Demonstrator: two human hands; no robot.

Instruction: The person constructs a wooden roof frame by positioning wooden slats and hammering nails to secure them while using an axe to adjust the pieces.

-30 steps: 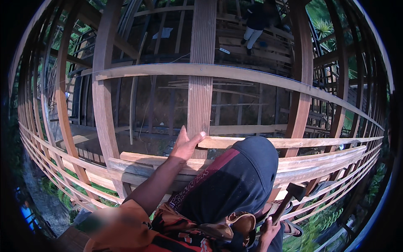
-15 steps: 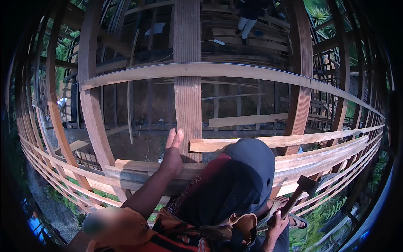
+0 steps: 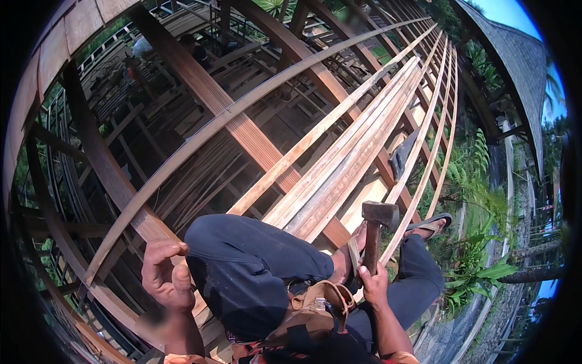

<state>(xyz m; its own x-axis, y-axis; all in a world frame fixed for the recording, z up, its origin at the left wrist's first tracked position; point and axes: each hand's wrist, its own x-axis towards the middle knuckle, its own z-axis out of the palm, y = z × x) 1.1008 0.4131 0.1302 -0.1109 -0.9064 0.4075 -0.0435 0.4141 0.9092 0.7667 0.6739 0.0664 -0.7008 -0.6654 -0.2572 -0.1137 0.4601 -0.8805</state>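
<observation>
1. Your right hand (image 3: pixel 374 284), near and right of centre, is wrapped around the handle of the hammer (image 3: pixel 372 239), its head up.
2. Your left hand (image 3: pixel 167 276), at the near left, is half open, fingers curved and thumb apart, with nothing visible in its grasp; it's just beside your bent knee (image 3: pixel 212 246).
3. A tan pouch (image 3: pixel 315 303) sits between your forearms.
4. Stacked planks (image 3: pixel 348 161) run from your legs toward the far right, across a grooved beam (image 3: pixel 254 142).

Hammer (image 3: pixel 374 232) held near upright, dark blocky head (image 3: pixel 381 212) uppermost, brown handle (image 3: pixel 371 247)
</observation>
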